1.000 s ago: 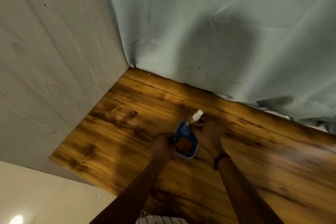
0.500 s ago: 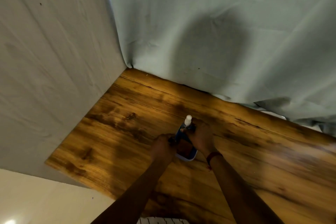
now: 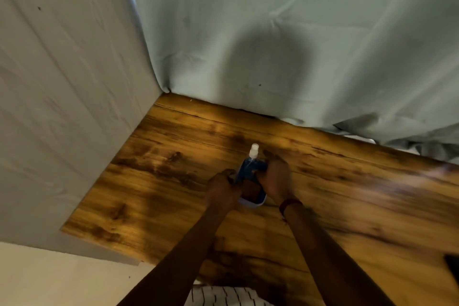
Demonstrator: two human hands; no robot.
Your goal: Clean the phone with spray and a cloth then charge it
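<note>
Both hands are busy in the middle of the wooden table, pretty close together. The left hand grips the phone by its left edge, fingers curled onto it. The phone has a pale blue case and sits low over the table, between the two hands, screen up and reflecting brownish. It's blurry enough that I can't tell if it's flat on the wood or slightly lifted.

The right hand is wrapped round the spray bottle, fingers curled on the body. The bottle has blue liquid and a white nozzle, stands roughly upright and sits right at the far end of the phone. Can't make out any single finger on the nozzle.

Other stuff: a red wristband on the right wrist, pale sheets hanging behind and to the left of the table, a dark object cut off at the right edge, and striped clothing at the bottom.
</note>
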